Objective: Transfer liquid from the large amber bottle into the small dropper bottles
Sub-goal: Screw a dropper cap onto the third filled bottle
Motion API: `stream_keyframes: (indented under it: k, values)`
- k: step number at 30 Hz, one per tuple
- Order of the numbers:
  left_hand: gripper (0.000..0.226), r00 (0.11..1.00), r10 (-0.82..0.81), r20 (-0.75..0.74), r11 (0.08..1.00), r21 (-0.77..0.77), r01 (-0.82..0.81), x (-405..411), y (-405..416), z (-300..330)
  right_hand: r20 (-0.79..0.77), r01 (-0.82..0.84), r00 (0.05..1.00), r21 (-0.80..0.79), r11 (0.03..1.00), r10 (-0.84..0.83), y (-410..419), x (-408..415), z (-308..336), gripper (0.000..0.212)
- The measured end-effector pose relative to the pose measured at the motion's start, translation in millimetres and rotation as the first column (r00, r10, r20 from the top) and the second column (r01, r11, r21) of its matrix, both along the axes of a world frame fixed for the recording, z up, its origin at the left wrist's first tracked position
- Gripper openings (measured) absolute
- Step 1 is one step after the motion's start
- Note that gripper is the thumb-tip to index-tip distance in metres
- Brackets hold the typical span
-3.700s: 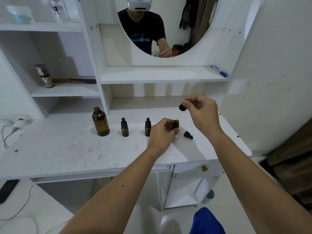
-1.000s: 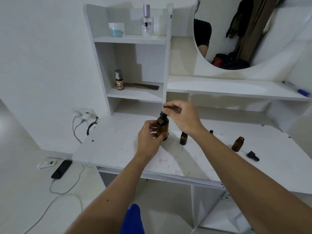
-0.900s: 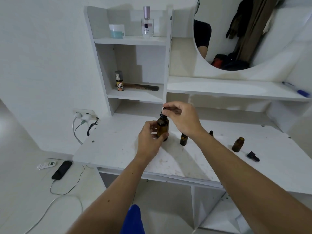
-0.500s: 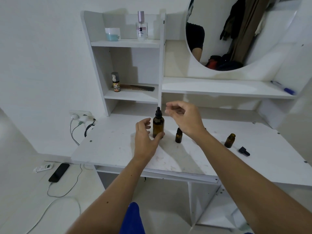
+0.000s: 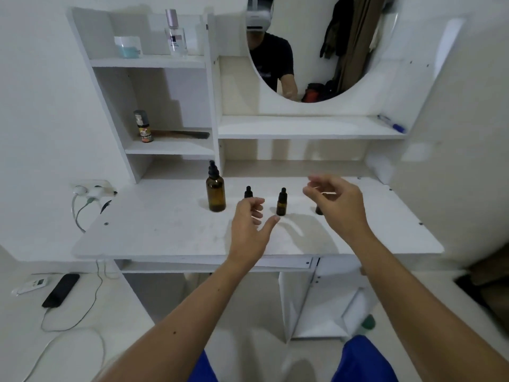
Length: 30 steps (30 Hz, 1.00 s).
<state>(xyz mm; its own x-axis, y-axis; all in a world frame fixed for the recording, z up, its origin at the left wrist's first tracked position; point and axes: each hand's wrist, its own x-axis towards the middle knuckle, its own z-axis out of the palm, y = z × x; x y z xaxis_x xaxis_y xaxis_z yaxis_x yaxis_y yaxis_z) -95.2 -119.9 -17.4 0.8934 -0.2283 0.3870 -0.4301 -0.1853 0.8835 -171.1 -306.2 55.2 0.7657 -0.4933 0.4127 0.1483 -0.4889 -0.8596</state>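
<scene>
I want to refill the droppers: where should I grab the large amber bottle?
Grip the large amber bottle around its wide cylindrical body, coming from the front-left with the left hand. It stands upright, and the small dropper bottle crowds its right side.

White desk (image 5: 165, 232) with large amber bottle (image 5: 215, 195), three small dropper bottles (image 5: 281, 204).

Both bare forearms stretched forward over the white desk (image 5: 165, 230); left hand (image 5: 249, 230) above its front half, fingers loosely spread, thumb out to the right, holding nothing; right hand (image 5: 337, 205) raised higher and farther right, fingers slightly curled, blurred, also holding nothing.
</scene>
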Motion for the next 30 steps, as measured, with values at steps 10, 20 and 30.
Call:
stream_keyframes:
  k: [10,20,30]
  values:
    - [0.056,0.949,-0.298,-0.102,0.940,0.140,0.310,-12.9,-82.3,1.2,-0.147,0.204,0.968,-0.029,0.979,-0.206,-71.4,-41.5,-59.2,0.034]
    - [0.050,0.945,-0.283,-0.163,0.949,0.095,0.300,7.7,-123.6,5.9,-0.230,0.208,0.944,-0.132,0.969,-0.234,-84.0,-22.4,-75.3,0.026]
    - [0.028,0.947,-0.292,-0.135,0.947,0.096,0.306,16.3,-124.3,0.4,-0.082,0.241,0.970,0.178,0.954,-0.229,-86.3,-30.9,-63.7,0.021]
